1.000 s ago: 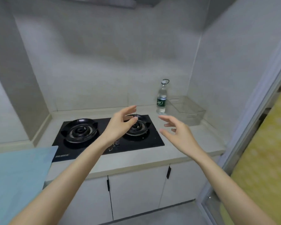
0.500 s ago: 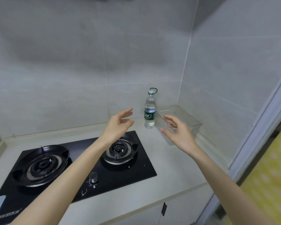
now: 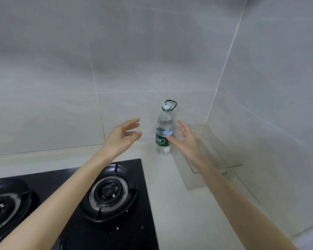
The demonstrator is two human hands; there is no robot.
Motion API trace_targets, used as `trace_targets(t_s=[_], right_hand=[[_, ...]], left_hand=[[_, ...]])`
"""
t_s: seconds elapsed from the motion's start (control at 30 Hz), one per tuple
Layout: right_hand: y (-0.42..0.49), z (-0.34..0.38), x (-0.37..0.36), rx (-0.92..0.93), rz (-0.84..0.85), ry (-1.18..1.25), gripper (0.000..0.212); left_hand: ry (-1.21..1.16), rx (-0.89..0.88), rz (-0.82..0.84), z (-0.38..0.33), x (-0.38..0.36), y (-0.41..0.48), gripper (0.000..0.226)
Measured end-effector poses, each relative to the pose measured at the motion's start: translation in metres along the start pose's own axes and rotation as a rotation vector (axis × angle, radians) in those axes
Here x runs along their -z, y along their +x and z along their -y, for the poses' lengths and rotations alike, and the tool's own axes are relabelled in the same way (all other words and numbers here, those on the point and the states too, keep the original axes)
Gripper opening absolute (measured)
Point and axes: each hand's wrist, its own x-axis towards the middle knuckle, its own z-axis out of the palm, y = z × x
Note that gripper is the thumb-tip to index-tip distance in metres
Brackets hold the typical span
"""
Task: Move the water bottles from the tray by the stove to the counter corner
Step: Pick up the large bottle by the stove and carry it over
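Note:
A clear water bottle (image 3: 163, 134) with a green label and a green loop at its white cap stands upright on the pale counter (image 3: 179, 204) against the back wall. It is just left of a transparent tray (image 3: 213, 156) that fills the corner. My left hand (image 3: 122, 137) hovers left of the bottle with fingers spread, holding nothing. My right hand (image 3: 185, 138) is on the bottle's right side, fingers loosely spread, its thumb tip overlapping the label; no grip shows. The tray looks empty, though my right hand hides part of it.
A black two-burner gas stove (image 3: 105, 193) lies under my left forearm at the lower left. Tiled walls close the counter at the back and the right.
The view has closed in on the corner. Both hands have reached forward, and now flank the bottle; the right hand has come up beside it.

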Motion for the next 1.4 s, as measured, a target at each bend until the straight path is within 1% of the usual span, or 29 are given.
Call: trace_targets(t_s=[0.1, 0.2, 0.33, 0.43, 0.53, 0.67, 0.77, 0.93, 1.1, 1.3, 1.4], right_hand=[[0.055, -0.024, -0.001, -0.034, -0.009, -0.014, 0.067], [0.100, -0.047, -0.010, -0.054, -0.016, -0.003, 0.076], [0.147, -0.076, -0.027, -0.010, -0.037, -0.029, 0.092], [0.165, -0.087, -0.040, 0.045, -0.077, -0.059, 0.094], [0.185, -0.097, -0.052, 0.106, -0.118, -0.085, 0.086], [0.204, -0.097, -0.060, 0.182, -0.218, -0.068, 0.062], [0.215, -0.095, -0.064, 0.260, -0.292, -0.030, 0.050], [0.223, -0.097, -0.068, 0.270, -0.359, -0.012, 0.046], [0.219, -0.096, -0.067, 0.238, -0.392, 0.092, 0.039], [0.201, -0.083, -0.061, 0.247, -0.364, 0.142, 0.038], [0.190, -0.060, -0.054, 0.269, -0.290, 0.145, 0.038]], left_hand=[[0.010, 0.046, -0.009, 0.010, -0.018, 0.044, 0.046], [0.010, 0.084, -0.011, 0.022, -0.031, 0.081, 0.045], [0.014, 0.129, -0.020, 0.041, -0.045, 0.126, 0.044], [0.028, 0.154, -0.022, 0.053, -0.050, 0.145, 0.044], [0.030, 0.186, -0.031, 0.069, -0.053, 0.164, 0.044], [0.019, 0.213, -0.044, 0.087, -0.054, 0.178, 0.043], [0.018, 0.227, -0.048, 0.096, -0.053, 0.180, 0.042], [0.018, 0.241, -0.056, 0.105, -0.048, 0.178, 0.042], [0.021, 0.243, -0.049, 0.110, -0.045, 0.174, 0.041], [0.017, 0.241, -0.040, 0.111, -0.043, 0.166, 0.041], [0.013, 0.241, -0.031, 0.109, -0.043, 0.160, 0.044]])
